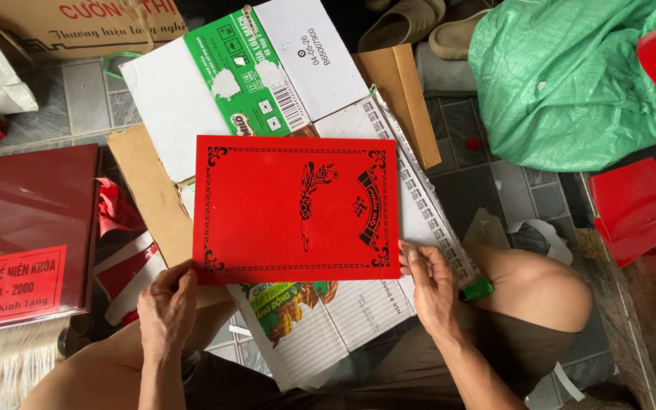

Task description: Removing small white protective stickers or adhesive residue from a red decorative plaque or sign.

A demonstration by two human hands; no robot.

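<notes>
A red rectangular sheet (267, 209) with a black ornamental border and black printed emblems lies flat on flattened cardboard (191, 106). My left hand (167, 304) rests at its near left corner, fingertips touching the edge. My right hand (430, 281) touches the near right corner with its fingertips. Neither hand lifts the sheet; both press or steady it at the corners. My knees frame the lower part of the view.
A dark red book (32, 220) with a red label lies at left. A green woven sack (571, 83) fills the upper right. Red sheets (635, 209) are stacked at right. A small green object (477, 289) sits by my right knee. Sandals (411, 23) are at top.
</notes>
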